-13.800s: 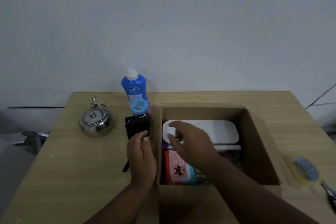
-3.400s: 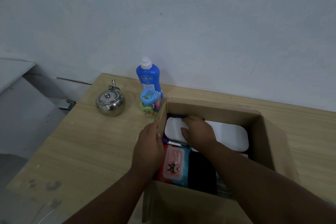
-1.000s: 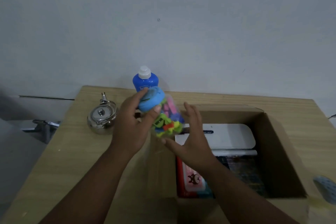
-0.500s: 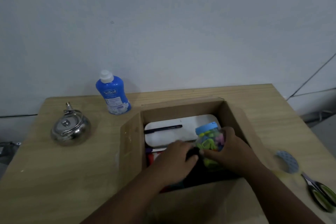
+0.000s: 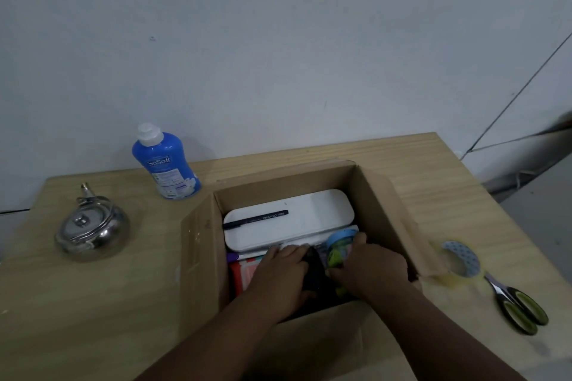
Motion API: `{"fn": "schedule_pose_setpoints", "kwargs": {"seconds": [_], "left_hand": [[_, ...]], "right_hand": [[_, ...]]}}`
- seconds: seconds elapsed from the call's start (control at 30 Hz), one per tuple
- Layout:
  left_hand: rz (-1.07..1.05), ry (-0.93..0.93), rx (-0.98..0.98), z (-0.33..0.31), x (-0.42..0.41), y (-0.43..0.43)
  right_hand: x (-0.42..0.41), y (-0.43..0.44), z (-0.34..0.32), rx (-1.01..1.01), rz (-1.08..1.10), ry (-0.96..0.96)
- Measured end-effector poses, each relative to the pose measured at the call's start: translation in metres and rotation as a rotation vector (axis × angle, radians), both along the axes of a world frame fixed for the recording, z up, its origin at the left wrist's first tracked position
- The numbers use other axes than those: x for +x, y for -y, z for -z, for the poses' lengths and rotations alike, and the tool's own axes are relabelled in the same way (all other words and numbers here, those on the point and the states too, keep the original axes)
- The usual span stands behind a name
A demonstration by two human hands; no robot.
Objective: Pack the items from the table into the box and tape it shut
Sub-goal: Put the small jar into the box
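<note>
An open cardboard box (image 5: 201, 244) stands on the wooden table (image 5: 93, 303). Inside it lie a white case (image 5: 309, 216) with a black pen (image 5: 255, 219) on top, a red wipes pack (image 5: 244, 274) and a black object (image 5: 312, 272). My right hand (image 5: 371, 271) grips a jar with a blue lid (image 5: 340, 246), full of colourful pieces, low in the box's right side. My left hand (image 5: 280, 272) rests inside the box on the packed items, next to the black object; I cannot tell whether it grips anything. A blue bottle (image 5: 165, 164) and a steel kettle (image 5: 91, 230) stand on the table to the left.
A roll of clear tape (image 5: 461, 260) and green-handled scissors (image 5: 517, 306) lie on the table right of the box. A grey wall rises right behind the table. The box's flaps stick out on all sides.
The jar was lifted from beside the bottle, carried over the box and lowered into its right side. Both hands now sit deeper in the box.
</note>
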State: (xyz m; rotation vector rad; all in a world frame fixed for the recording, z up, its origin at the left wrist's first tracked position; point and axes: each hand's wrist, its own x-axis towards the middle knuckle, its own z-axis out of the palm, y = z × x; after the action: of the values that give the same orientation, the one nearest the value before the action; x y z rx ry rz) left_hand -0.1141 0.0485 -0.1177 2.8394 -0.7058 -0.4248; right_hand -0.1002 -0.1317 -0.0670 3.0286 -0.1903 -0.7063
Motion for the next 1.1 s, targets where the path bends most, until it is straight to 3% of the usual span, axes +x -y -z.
{"fn": "schedule_pose_setpoints", "kwargs": {"seconds": [0.33, 0.47, 0.6, 0.77, 1.1], "left_hand": [[-0.011, -0.028, -0.027, 0.002, -0.007, -0.002], [-0.006, -0.038, -0.013, 0.003, -0.005, -0.002], [0.007, -0.034, 0.002, 0.002, -0.002, -0.002], [0.033, -0.009, 0.014, -0.001, -0.002, -0.002], [0.024, -0.016, 0.097, -0.007, -0.003, 0.006]], "right_hand": [[0.002, -0.007, -0.006, -0.263, -0.22, 0.132], [0.003, -0.008, -0.006, -0.157, -0.109, 0.048], [0.005, -0.009, -0.005, -0.121, -0.061, 0.152], [0.01, -0.01, -0.007, -0.021, 0.003, 0.125], [0.001, 0.01, -0.02, 0.163, -0.1, -0.056]]}}
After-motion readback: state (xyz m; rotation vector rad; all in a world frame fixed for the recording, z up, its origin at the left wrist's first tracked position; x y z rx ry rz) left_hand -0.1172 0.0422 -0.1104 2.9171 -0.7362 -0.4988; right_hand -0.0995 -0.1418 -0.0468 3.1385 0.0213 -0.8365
